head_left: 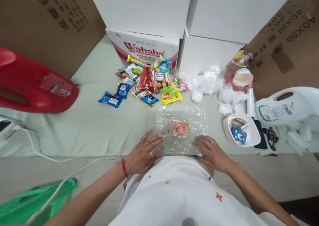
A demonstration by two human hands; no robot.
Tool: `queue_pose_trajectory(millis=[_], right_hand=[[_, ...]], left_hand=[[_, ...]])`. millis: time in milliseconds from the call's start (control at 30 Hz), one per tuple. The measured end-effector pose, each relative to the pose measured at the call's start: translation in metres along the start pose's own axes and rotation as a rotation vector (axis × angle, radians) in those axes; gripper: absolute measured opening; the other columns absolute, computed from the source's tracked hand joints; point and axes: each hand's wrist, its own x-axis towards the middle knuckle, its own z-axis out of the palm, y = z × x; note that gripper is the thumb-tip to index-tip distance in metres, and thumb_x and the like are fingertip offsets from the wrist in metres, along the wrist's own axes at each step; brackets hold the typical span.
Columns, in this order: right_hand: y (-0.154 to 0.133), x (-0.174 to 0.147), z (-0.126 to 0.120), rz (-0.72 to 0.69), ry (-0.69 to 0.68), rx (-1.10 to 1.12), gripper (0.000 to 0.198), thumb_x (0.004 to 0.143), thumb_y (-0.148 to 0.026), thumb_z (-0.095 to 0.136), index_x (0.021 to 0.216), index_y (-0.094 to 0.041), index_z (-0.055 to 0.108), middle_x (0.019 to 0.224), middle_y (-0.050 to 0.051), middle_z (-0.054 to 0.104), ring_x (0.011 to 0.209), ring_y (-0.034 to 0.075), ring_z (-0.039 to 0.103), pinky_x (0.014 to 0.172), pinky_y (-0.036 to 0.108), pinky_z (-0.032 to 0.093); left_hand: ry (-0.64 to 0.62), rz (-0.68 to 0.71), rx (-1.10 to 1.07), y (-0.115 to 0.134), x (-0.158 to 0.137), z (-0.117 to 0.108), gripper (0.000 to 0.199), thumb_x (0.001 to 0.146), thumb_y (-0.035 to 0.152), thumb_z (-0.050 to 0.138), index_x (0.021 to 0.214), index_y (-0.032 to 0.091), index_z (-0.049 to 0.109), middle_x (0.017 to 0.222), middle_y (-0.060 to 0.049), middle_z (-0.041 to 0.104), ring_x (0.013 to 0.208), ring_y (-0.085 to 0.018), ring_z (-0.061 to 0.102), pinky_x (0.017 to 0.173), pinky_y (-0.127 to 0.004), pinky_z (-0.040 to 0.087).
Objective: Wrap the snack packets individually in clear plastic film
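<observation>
A clear plastic sheet [196, 116], perhaps a flat bag, lies in front of me at the table's near edge. Near its middle rests a small pink wrapped snack [180, 128]. My left hand [144, 153], with a red bracelet and a ring, lies with fingers stretched over the sheet's left edge. At the lower right edge, my right hand [213, 153] touches the plastic with its fingers apart. Neither hand grips anything I can see. Beyond the sheet is a pile of wrapped snacks [152, 79], with a blue packet [111, 99] at its left.
Bubble wrap [206, 81] lies right of the pile. A white bowl [254, 136] with several snacks stands at the right, beside a phone [260, 134] and keys [271, 136]. A red jug [37, 83] lies left, a white jug [289, 106] right. Boxes [147, 46] line the back.
</observation>
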Motion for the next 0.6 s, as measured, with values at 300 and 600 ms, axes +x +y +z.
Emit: queue_pose_trajectory(millis=[300, 600], right_hand=[[0.015, 0.017, -0.008, 0.035, 0.212, 0.314, 0.015, 0.101, -0.027, 0.057, 0.104, -0.026, 0.071, 0.097, 0.007, 0.071, 0.1, 0.023, 0.063, 0.091, 0.041, 0.052], [0.053, 0.091, -0.032, 0.559, 0.083, 0.104, 0.021, 0.098, -0.031, 0.055, 0.101, -0.019, 0.072, 0.09, 0.007, 0.071, 0.087, 0.024, 0.062, 0.077, 0.033, 0.047]], left_hand=[[0.112, -0.264, -0.254, -0.017, 0.009, -0.001, 0.017, 0.098, 0.021, 0.054, 0.1, 0.026, 0.07, 0.106, -0.005, 0.078, 0.131, -0.023, 0.059, 0.116, -0.048, 0.042], [0.122, -0.779, -0.104, -0.062, 0.084, -0.003, 0.024, 0.087, 0.038, 0.059, 0.07, 0.023, 0.061, 0.074, -0.005, 0.067, 0.086, -0.024, 0.061, 0.084, -0.039, 0.048]])
